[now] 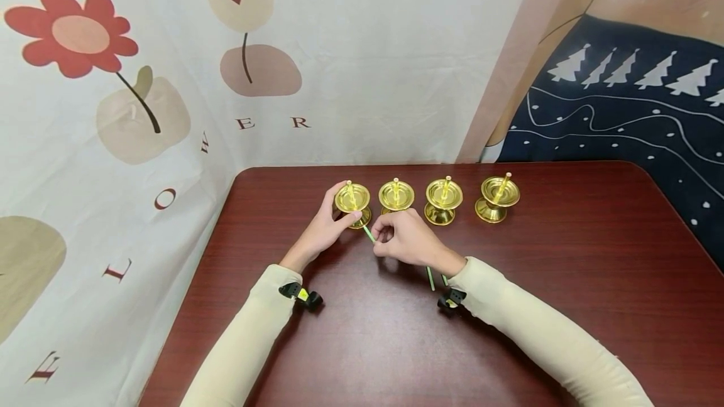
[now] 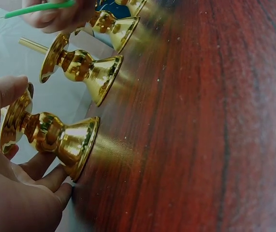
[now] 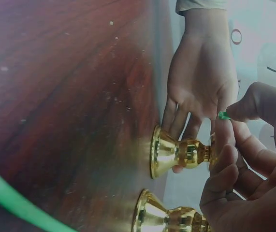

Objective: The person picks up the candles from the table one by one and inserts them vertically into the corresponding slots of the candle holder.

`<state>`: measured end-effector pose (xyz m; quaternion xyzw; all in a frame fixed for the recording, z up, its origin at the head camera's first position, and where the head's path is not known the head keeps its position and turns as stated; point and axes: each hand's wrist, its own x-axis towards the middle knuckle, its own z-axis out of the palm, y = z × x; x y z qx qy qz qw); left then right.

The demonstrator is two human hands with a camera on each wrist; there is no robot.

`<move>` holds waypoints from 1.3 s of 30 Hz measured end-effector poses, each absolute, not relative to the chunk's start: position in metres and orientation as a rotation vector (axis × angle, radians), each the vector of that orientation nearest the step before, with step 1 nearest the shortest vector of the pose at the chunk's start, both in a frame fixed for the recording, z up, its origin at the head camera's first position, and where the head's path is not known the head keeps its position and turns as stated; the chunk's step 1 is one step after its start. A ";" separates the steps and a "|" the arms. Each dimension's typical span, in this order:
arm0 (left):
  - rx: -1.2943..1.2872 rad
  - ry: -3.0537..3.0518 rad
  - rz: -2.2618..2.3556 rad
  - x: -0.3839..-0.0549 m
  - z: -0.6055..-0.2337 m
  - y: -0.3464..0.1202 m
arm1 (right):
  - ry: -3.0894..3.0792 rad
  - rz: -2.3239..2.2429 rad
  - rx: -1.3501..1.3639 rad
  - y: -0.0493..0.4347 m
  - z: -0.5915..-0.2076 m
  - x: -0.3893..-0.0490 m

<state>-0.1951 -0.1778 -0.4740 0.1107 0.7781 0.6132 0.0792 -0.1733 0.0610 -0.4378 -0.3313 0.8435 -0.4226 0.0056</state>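
Note:
My left hand holds the leftmost brass candle holder, its thumb at the dish and fingers round the far side. In the left wrist view the holder's flared base stands on the table. My right hand pinches a thin green stick between thumb and fingers, just right of that holder. The left wrist view shows the stick with a pale, narrow tip. A short gold tube rises from the holder's dish.
Several matching brass holders stand in a row along the back, among them the second, third and far right one. Another green stick lies near my right wrist on the dark red table. Printed cloth hangs behind.

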 end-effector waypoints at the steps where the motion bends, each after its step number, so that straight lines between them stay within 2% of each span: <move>1: 0.334 2.331 1.833 -0.195 -0.474 -0.178 | 2.640 -1.336 -1.038 0.060 -0.437 -0.174; 22: 0.366 2.287 1.859 -0.193 -0.472 -0.178 | 2.827 -1.474 -0.993 0.034 -0.412 -0.203; 39: 0.327 2.306 1.851 -0.191 -0.471 -0.176 | 2.881 -1.755 -1.069 0.016 -0.413 -0.218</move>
